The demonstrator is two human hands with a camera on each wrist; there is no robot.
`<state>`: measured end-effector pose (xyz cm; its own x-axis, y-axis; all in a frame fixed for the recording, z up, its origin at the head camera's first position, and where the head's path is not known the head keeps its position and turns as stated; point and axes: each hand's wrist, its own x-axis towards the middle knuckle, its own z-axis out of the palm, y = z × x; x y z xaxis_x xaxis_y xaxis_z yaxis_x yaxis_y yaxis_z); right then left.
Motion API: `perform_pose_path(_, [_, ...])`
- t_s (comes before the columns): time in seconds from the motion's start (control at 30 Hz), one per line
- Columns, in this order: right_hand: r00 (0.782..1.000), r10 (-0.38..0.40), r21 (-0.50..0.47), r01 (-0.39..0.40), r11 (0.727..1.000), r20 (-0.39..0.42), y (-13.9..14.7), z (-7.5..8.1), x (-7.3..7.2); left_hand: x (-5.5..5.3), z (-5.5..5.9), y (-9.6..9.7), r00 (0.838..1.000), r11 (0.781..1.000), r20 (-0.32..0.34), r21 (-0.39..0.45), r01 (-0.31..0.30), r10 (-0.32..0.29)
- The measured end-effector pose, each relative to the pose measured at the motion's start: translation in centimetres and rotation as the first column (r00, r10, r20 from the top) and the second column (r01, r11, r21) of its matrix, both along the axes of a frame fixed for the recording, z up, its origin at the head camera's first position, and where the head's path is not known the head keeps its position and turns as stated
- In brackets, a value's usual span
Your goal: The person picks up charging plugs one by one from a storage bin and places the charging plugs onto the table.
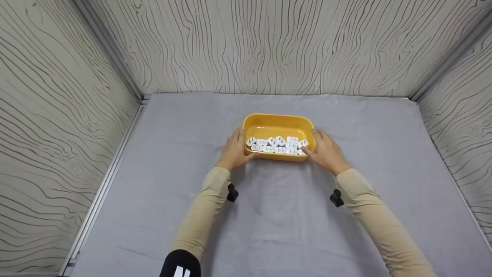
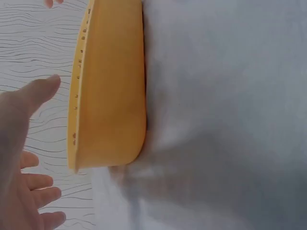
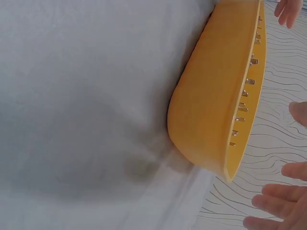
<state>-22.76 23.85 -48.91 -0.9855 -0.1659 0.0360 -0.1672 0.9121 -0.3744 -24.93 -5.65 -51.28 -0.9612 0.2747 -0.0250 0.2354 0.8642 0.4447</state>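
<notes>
A yellow rectangular tub [image 1: 278,120] with rounded corners rests on the grey cloth. Small white block-like pieces [image 1: 271,146] lie along its near side; short prongs [image 3: 250,81] show above the rim in the right wrist view. My left hand [image 1: 233,151] is at the tub's left end, thumb by the near corner. At the right end is my right hand [image 1: 326,151], its thumb reaching over the near corner. Both wrist views show spread fingers standing a little off the tub wall [image 2: 110,86], with nothing held.
Grey cloth [image 1: 184,161] covers the table around the tub. Panels with a wood-grain pattern [image 1: 246,46] rise at the back and both sides, with metal rails at the corners. Beige sleeves [image 1: 203,207] carry a black wrist mount [image 1: 232,193] on each arm.
</notes>
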Motion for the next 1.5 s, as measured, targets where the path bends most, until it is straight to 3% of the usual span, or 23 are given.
perform_pose_path(0.27, [1.0,0.012,-0.019,-0.012,1.0,0.012,0.0,-0.6,-0.1,-0.5,-1.1,0.1,0.991,0.99,0.129,0.129,-0.05,0.033])
perform_pose_path(0.47, [0.999,-0.015,-0.056,0.013,0.998,-0.037,-0.2,-1.1,-0.1,-0.8,-1.9,-0.2,0.983,0.956,0.179,0.28,-0.088,0.039])
perform_pose_path(0.57, [0.998,-0.043,-0.074,0.04,0.996,-0.038,-0.2,-1.5,-0.1,-1.1,-2.3,-0.3,0.98,0.919,0.199,0.381,-0.101,0.026])
perform_pose_path(0.7, [0.998,-0.06,-0.11,0.059,0.992,-0.004,0.0,-2.0,-0.2,-1.5,-2.6,-0.3,0.966,0.846,0.257,0.507,-0.165,0.034])
perform_pose_path(0.87, [0.995,-0.082,-0.173,0.091,0.981,0.057,0.2,-2.7,-0.2,-1.9,-2.8,-0.3,0.937,0.769,0.343,0.579,-0.272,0.073])
perform_pose_path(0.97, [0.993,-0.092,-0.194,0.104,0.976,0.07,0.1,-2.9,-0.2,-2.0,-2.9,-0.2,0.928,0.744,0.361,0.594,-0.305,0.092])
perform_pose_path(1.03, [0.994,-0.092,-0.211,0.104,0.972,0.063,0.0,-2.9,-0.3,-2.1,-3.0,-0.1,0.932,0.739,0.35,0.603,-0.301,0.095])
perform_pose_path(1.17, [0.994,-0.096,-0.24,0.106,0.965,0.054,-0.1,-2.8,-0.7,-2.1,-2.8,0.0,0.943,0.747,0.319,0.604,-0.277,0.092])
perform_pose_path(1.27, [0.992,-0.11,-0.258,0.122,0.958,0.062,-0.1,-2.6,-1.0,-2.4,-3.0,-0.1,0.943,0.753,0.323,0.599,-0.272,0.084])
perform_pose_path(1.37, [0.99,-0.123,-0.271,0.137,0.953,0.069,0.0,-2.5,-1.1,-2.9,-3.9,-0.5,0.941,0.759,0.332,0.594,-0.268,0.072])
perform_pose_path(1.4, [0.989,-0.126,-0.271,0.141,0.952,0.072,0.0,-2.4,-1.1,-3.5,-5.1,-0.8,0.951,0.748,0.305,0.62,-0.237,0.048])
perform_pose_path(1.5, [0.99,-0.123,-0.264,0.136,0.955,0.065,0.0,-2.4,-1.1,-3.9,-5.6,-1.3,0.94,0.738,0.339,0.625,-0.254,0.036])
